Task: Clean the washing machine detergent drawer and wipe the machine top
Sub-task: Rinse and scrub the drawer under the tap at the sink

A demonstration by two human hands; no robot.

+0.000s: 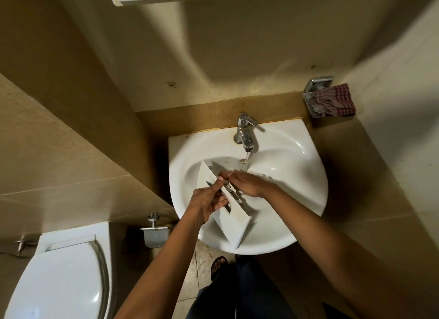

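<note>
On the head camera I see the white plastic detergent drawer [234, 220] held tilted over the white ceramic basin [306, 174]. The left grip [207, 201] is clamped on its front panel, thumb on top. The right grip [248, 183] lies on the drawer, just beside the thin water stream [247, 160] from the chrome tap [244, 133]. I cannot tell whether its fingers curl round.

You are standing in a small bathroom, likely in a home. A white ceramic wash basin [299, 176] with a chrome tap [244, 134] sits against beige tiled walls [59, 164]. To your left are a white toilet with its lid closed [59, 283] and a metal paper holder [154, 236].
</note>
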